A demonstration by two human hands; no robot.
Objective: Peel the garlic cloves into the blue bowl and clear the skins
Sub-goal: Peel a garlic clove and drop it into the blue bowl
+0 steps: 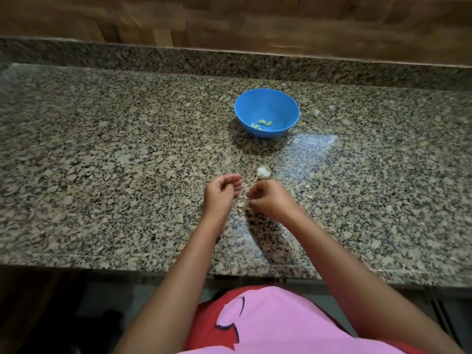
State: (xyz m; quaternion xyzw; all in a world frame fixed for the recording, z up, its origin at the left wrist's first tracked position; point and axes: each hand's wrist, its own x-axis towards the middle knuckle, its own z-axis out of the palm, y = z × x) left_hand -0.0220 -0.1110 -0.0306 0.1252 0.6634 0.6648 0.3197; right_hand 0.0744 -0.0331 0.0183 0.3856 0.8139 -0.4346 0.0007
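Nearer than the blue bowl (267,112), the right hand (268,199) pinches what seems a clove; the left hand (222,191) curls loosely, empty. Loose skins (240,206) could scatter across the table (102,162).

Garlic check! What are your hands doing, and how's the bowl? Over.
Left hand open, fingers curled. Right hand pinching something small, contents unclear. Few peeled cloves in blue bowl. Garlic bulb and skins on counter.
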